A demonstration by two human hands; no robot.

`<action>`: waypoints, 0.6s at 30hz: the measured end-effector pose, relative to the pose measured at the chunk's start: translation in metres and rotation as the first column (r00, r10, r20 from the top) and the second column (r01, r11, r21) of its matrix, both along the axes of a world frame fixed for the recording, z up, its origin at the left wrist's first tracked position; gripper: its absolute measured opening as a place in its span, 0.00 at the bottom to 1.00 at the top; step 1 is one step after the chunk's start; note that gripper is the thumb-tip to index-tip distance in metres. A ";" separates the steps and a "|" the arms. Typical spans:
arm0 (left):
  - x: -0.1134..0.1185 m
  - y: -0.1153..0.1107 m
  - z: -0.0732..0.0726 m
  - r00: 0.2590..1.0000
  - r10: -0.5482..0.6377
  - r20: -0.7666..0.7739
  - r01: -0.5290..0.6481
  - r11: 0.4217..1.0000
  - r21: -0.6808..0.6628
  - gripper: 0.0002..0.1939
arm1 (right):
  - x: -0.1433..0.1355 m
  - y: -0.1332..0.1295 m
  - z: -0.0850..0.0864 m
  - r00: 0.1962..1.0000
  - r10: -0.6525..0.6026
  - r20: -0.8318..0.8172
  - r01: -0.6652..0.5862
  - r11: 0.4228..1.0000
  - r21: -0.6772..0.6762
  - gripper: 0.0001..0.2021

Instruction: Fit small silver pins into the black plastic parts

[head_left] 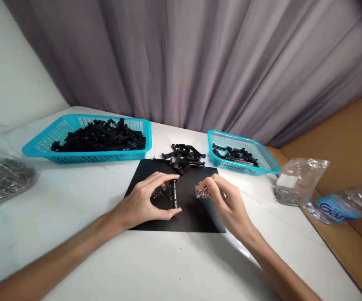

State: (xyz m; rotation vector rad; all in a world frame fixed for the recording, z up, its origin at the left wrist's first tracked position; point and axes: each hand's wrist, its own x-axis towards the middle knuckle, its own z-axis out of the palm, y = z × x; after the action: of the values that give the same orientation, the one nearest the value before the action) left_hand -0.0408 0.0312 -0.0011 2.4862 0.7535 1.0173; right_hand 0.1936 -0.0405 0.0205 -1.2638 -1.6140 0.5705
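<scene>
My left hand (149, 198) grips a narrow black plastic part (174, 194) by its two ends, thumb at the near end and fingers at the far end. The part stands lengthwise away from me over a black mat (196, 219). Behind those fingers lies a small heap of brassy metal pieces (158, 192), partly covered by the hand. My right hand (226, 194) reaches to a second heap of small silvery metal pieces (199, 191) on the mat, its thumb and fingertips pinched together. Whatever sits in that pinch is too small to make out.
Beyond the mat lies a loose pile of black plastic parts (185, 156). Blue baskets with such parts stand at the left (102, 156) and right (243, 167). Bags of metal pieces (6, 177) (289, 194) flank the table, and a plastic bottle (340, 207) lies at right.
</scene>
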 end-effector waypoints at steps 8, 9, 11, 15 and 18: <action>-0.001 -0.001 -0.001 0.997 0.070 0.014 -0.069 0.997 -0.034 0.31 | -0.015 -0.005 -0.008 0.887 0.198 -0.418 -0.254 0.963 -0.084 0.09; -0.001 -0.002 -0.001 0.997 0.071 0.014 -0.070 0.997 -0.027 0.31 | -0.016 -0.005 -0.009 0.883 0.207 -0.422 -0.266 0.960 -0.086 0.09; 0.000 -0.002 0.000 0.997 0.073 0.014 -0.073 0.997 -0.012 0.30 | -0.017 -0.004 -0.011 0.878 0.221 -0.424 -0.285 0.954 -0.094 0.09; 0.000 -0.003 0.002 0.995 0.092 0.027 -0.093 0.995 0.029 0.29 | -0.018 -0.005 -0.014 0.880 0.217 -0.423 -0.277 0.957 -0.085 0.09; 0.000 -0.003 0.003 0.995 0.095 0.039 -0.098 0.991 0.086 0.28 | -0.021 -0.006 -0.017 0.877 0.232 -0.420 -0.283 0.957 -0.063 0.08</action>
State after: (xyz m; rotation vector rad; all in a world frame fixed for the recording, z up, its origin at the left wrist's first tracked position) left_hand -0.0403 0.0282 0.0022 2.5203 0.8431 1.1478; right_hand 0.1726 -0.0469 0.0037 -0.9363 -1.4108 1.0446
